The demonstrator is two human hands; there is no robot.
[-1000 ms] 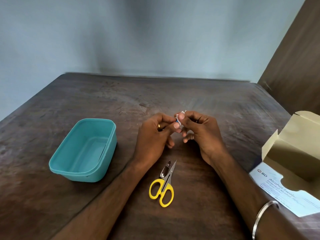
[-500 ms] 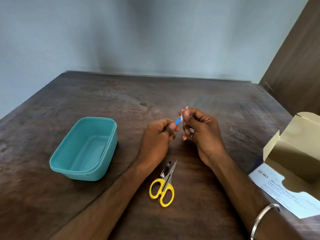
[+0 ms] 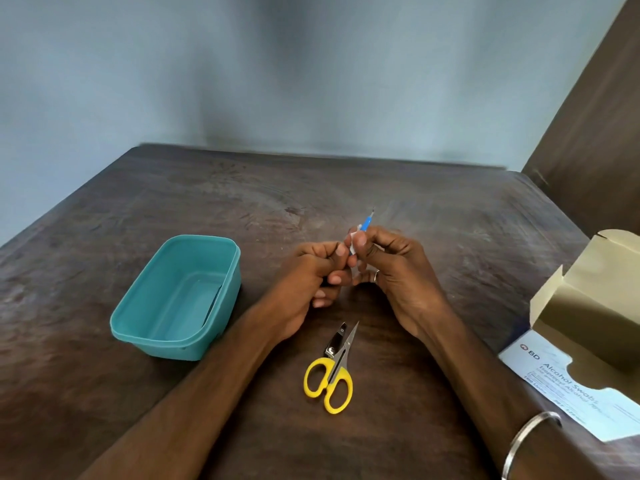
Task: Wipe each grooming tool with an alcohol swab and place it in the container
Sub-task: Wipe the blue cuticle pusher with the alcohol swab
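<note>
We pinch the blue tool (image 3: 366,224) in right hand (image 3: 391,268), left hand (image 3: 311,271) gripping its lower end so the swab (image 3: 352,244) can rub it; tub (image 3: 178,296) waits at 9 o'clock, scissors (image 3: 330,372) at 6.

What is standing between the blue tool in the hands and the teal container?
Nothing visible. The blue tool is held above the table, and only bare wood lies between it and the teal container, whose top is open.

blue tool (image 3: 366,224): more shows above right hand (image 3: 391,268) | white swab (image 3: 352,244): now lower on it
</note>
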